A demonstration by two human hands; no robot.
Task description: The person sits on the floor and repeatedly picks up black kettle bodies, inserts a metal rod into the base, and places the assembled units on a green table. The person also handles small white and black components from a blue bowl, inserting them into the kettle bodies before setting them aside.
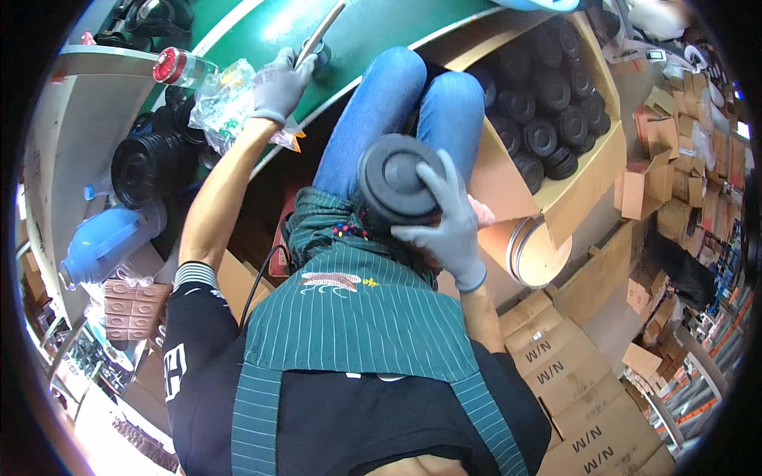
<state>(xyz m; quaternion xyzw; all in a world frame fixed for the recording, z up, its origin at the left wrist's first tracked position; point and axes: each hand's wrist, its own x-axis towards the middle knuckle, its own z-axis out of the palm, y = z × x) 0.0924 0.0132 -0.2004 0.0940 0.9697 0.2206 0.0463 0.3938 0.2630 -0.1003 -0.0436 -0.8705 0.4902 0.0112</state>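
Observation:
My left hand (279, 86), in a grey glove, is closed round a slim, pale stick-like tool (324, 30) over the green table. The tool points away from me, and its exact kind does not show. In my gloved right hand (451, 222) is a round black disc with raised rings (393, 178), gripped by its right edge above my lap. Beside my left wrist lies a crumpled clear plastic bag (226, 107). A clear bottle with a red cap (181, 68) rests behind the bag.
An open cardboard box (583, 206) full of similar black discs (554, 91) stands to my right. Stacked black discs (147, 170) and a blue jug-like container (107, 242) are at left. A round drum (544, 254) and closed cartons (571, 373) sit near my right arm.

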